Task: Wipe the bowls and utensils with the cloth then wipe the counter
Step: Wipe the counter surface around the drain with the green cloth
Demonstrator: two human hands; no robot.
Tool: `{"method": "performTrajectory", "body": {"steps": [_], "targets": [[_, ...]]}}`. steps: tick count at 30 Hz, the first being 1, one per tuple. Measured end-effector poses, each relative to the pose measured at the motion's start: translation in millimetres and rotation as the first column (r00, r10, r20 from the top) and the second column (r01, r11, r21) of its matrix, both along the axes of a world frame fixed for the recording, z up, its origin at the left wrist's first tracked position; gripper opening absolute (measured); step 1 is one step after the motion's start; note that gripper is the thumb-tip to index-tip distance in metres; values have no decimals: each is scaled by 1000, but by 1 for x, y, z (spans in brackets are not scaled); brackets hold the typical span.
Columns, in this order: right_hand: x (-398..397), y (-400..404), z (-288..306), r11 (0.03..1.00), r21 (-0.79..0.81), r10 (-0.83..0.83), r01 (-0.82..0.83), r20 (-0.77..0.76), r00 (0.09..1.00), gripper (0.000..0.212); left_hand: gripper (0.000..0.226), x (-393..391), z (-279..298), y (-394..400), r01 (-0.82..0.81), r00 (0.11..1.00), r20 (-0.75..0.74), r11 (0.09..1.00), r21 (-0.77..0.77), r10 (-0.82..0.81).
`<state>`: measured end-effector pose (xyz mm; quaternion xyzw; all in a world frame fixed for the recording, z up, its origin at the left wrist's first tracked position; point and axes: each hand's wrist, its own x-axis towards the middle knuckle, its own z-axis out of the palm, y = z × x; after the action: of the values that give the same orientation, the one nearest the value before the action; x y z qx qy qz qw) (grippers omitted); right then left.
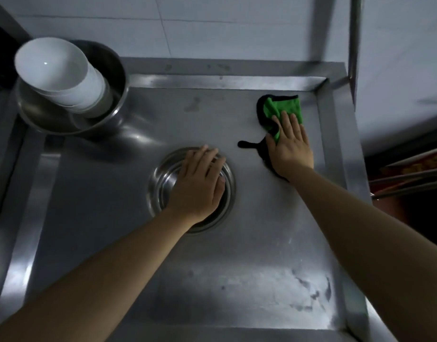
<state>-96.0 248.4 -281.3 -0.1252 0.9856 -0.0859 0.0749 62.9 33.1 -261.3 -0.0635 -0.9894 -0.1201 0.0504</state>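
A green cloth with black edging (pixel 281 108) lies flat on the steel counter (pixel 128 243) at the far right. My right hand (pixel 290 146) presses on it with straight fingers. My left hand (pixel 200 180) rests flat on a round steel bowl (pixel 158 188) in the middle of the counter, covering much of it. A stack of white bowls (pixel 57 72) sits tilted inside a large steel basin (pixel 109 75) at the far left corner.
The counter has a raised rim (pixel 333 154) on all sides and a tiled wall (pixel 187 28) behind it. A steel post (pixel 354 45) rises at the back right corner. Wet smears mark the counter's near right part (pixel 298 292). Metal bars (pixel 409 181) show beyond the right edge.
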Motion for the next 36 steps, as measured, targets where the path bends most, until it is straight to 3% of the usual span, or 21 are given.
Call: {"method": "performTrajectory", "body": {"steps": [7,13,21,26,32,36], "targets": [[42,66,4,988,154,1,1,-9,1000,64,48,25,4,45,-36,999,2,999,0,36],[102,40,-1,991,88,-104,101,30,994,65,48,65,1,41,-57,998,-21,998,5,58],[171,-26,-5,999,-6,-46,46,36,998,65,47,115,3,25,-16,998,-64,1000,0,16],[187,16,-4,996,-7,91,-91,28,995,63,48,143,7,39,10,1000,-9,1000,-6,-10],[206,116,10,989,144,-28,21,46,999,63,47,169,8,64,64,998,28,998,30,-65],[246,122,14,986,161,-60,46,84,995,68,46,191,11,64,48,997,51,997,52,-50]]}}
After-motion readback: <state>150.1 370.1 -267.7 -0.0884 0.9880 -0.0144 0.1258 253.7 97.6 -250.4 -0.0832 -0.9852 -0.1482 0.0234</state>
